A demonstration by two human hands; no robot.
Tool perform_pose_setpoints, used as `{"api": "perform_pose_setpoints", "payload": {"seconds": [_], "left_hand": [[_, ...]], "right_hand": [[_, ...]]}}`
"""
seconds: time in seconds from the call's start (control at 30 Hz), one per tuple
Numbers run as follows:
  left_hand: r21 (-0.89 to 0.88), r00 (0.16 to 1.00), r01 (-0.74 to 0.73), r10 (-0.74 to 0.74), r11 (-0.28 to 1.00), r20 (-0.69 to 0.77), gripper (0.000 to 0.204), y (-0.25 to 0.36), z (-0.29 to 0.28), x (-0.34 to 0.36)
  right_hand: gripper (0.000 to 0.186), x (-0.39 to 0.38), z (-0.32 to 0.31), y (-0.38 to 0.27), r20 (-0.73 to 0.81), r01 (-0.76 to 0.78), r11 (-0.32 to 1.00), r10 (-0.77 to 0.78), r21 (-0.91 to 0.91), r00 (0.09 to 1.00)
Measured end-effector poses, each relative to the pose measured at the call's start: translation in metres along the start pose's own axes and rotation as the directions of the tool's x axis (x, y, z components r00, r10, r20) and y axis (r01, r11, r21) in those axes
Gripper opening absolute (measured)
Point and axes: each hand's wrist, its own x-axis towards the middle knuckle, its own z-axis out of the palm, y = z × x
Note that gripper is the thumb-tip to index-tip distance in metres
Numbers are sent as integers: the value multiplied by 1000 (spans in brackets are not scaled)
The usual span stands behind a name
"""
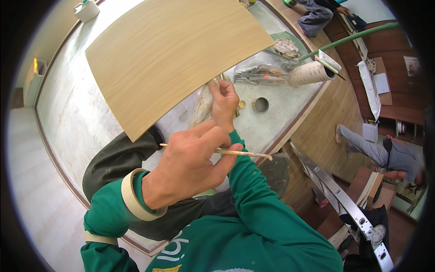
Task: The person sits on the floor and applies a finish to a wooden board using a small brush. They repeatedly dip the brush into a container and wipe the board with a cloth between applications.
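Note:
My left hand (pixel 190 163) is closed round a thin wooden brush (pixel 251 154) with a pale, smeared end, held across the view. Two beige tape rolls (pixel 127 199) circle my left forearm. Beyond it my right hand (pixel 224 99) is closed at the lower edge of a large wood-grain panel (pixel 176 50); what its fingertips grip is unclear. A crumpled pale material (pixel 201 109) lies beside that hand. Just right of it are a small tan lid (pixel 242 104) and an open tin (pixel 260 105) on the white, smudged surface (pixel 276 127).
Bagged tools (pixel 260 75), a cardboard tube (pixel 308 75), a rag (pixel 285 47) and a green pole (pixel 349 40) are at the right. A metal ladder (pixel 335 195) leans near the right edge. Two people (pixel 389 154) are beyond the platform. A white jug (pixel 86 11) stands top left.

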Motion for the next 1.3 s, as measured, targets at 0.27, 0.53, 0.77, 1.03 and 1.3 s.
{"api": "perform_pose_setpoints", "payload": {"seconds": [0.27,0.53,0.77,1.03,1.3], "left_hand": [[23,997,1,-3,1000,81,21,3,0,-5],[-3,998,0,0,1000,69,20,3,-2,-11],[12,996,-39,38,999,75,22,8,-6,-14],[106,992,-128,126,986,24,21,5,-5,-16],[-363,920,354,-390,862,-28,30,-28,-55,25]], "right_hand": [[21,17,-7,-6,-3,-2,998,2,68,1000],[20,-9,5,-1,-2,-52,997,53,58,999],[23,-58,27,21,29,-147,982,144,118,989],[16,-111,52,-8,196,-208,936,156,284,968],[22,-100,-29,-93,321,-443,891,391,104,862]]}}
